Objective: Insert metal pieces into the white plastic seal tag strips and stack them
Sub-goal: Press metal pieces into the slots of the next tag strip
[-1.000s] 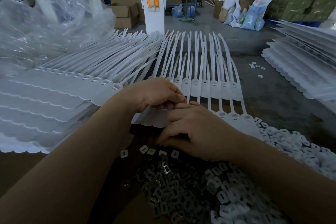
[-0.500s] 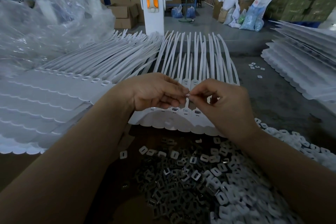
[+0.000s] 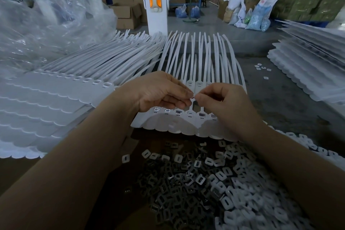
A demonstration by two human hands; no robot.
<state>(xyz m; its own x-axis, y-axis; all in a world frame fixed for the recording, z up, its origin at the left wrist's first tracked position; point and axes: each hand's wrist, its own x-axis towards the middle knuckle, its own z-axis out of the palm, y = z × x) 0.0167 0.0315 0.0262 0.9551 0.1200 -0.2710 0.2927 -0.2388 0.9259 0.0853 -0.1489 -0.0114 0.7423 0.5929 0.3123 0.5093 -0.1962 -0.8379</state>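
A white seal tag strip (image 3: 175, 123) lies in front of me, its row of sockets facing up and its long tails fanning away. My left hand (image 3: 160, 91) and my right hand (image 3: 222, 99) meet just above the sockets, fingertips together, pinching a small metal piece (image 3: 193, 96) between them. A heap of dark metal pieces (image 3: 179, 183) lies below my hands, mixed on the right with small white plastic caps (image 3: 248, 183).
A tall stack of tag strips (image 3: 46, 106) fills the left side, and another stack (image 3: 308, 73) stands at the right. Crumpled clear plastic sheeting (image 3: 46, 30) lies at the back left. A white post (image 3: 155, 0) rises behind the strips. A few loose caps (image 3: 261, 67) lie on the grey floor.
One second ago my right hand lay low over the strip near the pile. It has risen to meet my left hand at the fingertips, with a metal piece pinched between them.
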